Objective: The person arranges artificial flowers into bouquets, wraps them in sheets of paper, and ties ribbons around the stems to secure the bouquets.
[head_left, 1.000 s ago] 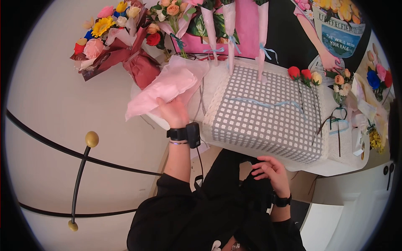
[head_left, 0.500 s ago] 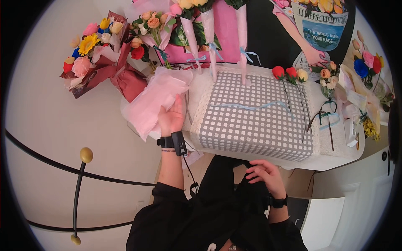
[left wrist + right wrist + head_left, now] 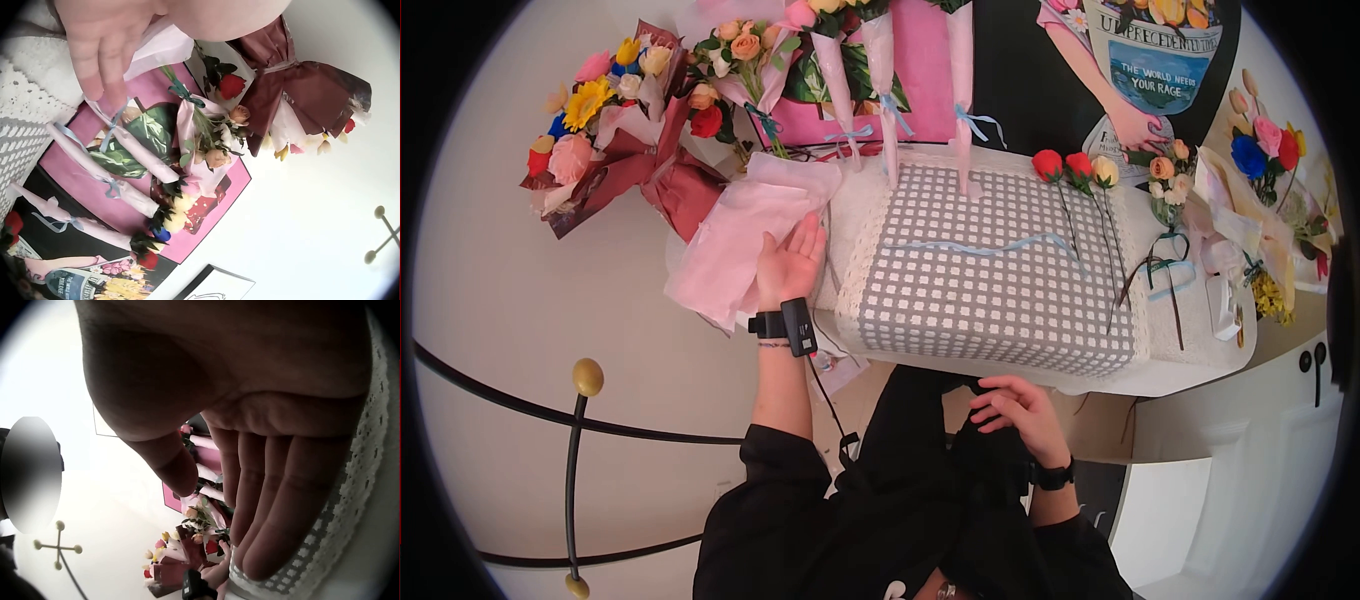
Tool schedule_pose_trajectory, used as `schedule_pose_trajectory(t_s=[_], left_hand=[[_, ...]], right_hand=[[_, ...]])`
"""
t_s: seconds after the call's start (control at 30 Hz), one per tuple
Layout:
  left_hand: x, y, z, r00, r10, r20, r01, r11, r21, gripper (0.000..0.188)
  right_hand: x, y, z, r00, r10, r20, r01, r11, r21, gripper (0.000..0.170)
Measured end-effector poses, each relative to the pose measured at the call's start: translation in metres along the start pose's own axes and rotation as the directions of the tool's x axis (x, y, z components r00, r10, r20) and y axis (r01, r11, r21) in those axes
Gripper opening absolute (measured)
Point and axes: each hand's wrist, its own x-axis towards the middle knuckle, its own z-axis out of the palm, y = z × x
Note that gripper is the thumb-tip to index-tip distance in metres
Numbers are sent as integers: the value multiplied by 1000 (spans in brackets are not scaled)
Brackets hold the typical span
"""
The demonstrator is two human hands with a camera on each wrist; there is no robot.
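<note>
Palm up, my left hand (image 3: 790, 262) lies at the right side of the pink wrapping paper (image 3: 725, 235) on the left end of the table, its fingers extended and holding nothing. Part of the paper also shows behind the hand in the left wrist view. My right hand (image 3: 1018, 412) hangs in front of the table's near edge, fingers loosely bent and free of any thing. Between and beyond the hands a grey-and-white checked cloth (image 3: 960, 310) covers the table's middle. A light blue ribbon (image 3: 1000, 252) stretches across this cloth.
Wrapped single flowers (image 3: 112, 178) with blue bows stand at the back. A dark red bouquet (image 3: 670, 190) is at back left. Two red roses (image 3: 1048, 165) and a cream rose (image 3: 1105, 172) lie at right, near a small vase of roses (image 3: 1168, 185).
The left hand has slid off the pink paper's middle toward its right side and turned its palm up. The paper lies flatter. The head view has shifted; the right hand keeps its pose.
</note>
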Motion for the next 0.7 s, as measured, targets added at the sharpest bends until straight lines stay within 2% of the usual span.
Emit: schedule_pose_trajectory(t_s=[0.1,0.2,0.27,0.33,0.4,0.43,0.47,0.5,0.53,0.57,0.6,0.63,0.67,0.7], left_hand=[[10,0,-12,997,-34,64,37,999,-37,60],[16,-4,-15,991,-91,98,90,996,13,58],[10,-9,-4,997,-79,-28,81,992,93,60],[4,-12,-3,986,-161,-52,167,979,119,54],[4,-12,-18,919,-340,200,294,928,228,42],[-26,-29,15,978,-202,58,172,927,332,31],[-34,-36,19,974,-220,60,188,924,333,31],[-39,-41,20,968,-210,137,93,808,582,29],[-45,-45,23,952,-216,215,-32,630,776,27],[-55,-53,34,960,-168,224,-153,357,922,28],[-60,-63,39,959,-171,224,-150,360,921,28],[-64,-72,43,919,-106,380,-375,60,925,32],[-69,-79,49,840,-91,534,-538,-256,803,37],[-74,-82,59,835,-151,529,-550,-286,785,43]], right_hand=[[-1,-1,2,1000,6,-12,-6,1000,1,31],[0,-5,7,1000,23,-21,-23,1000,-5,31],[-1,-7,8,999,35,-39,-35,999,-9,30],[-1,-8,9,998,57,-16,-57,998,39,32],[-2,-7,7,997,63,-49,-60,996,60,32],[-2,-8,7,998,58,-40,-56,997,50,32],[-3,-8,6,998,55,-28,-54,998,38,32],[-2,-8,5,997,58,-42,-56,998,41,32],[-2,-8,4,998,49,-43,-48,998,36,32],[-2,-9,2,998,40,-41,-39,999,28,32],[-2,-10,1,998,42,-45,-41,999,26,32],[-3,-11,-1,998,16,-63,-14,1000,25,32],[-2,-12,-2,997,-11,-77,13,1000,23,32],[-2,-15,-4,997,-11,-72,12,1000,22,32]])
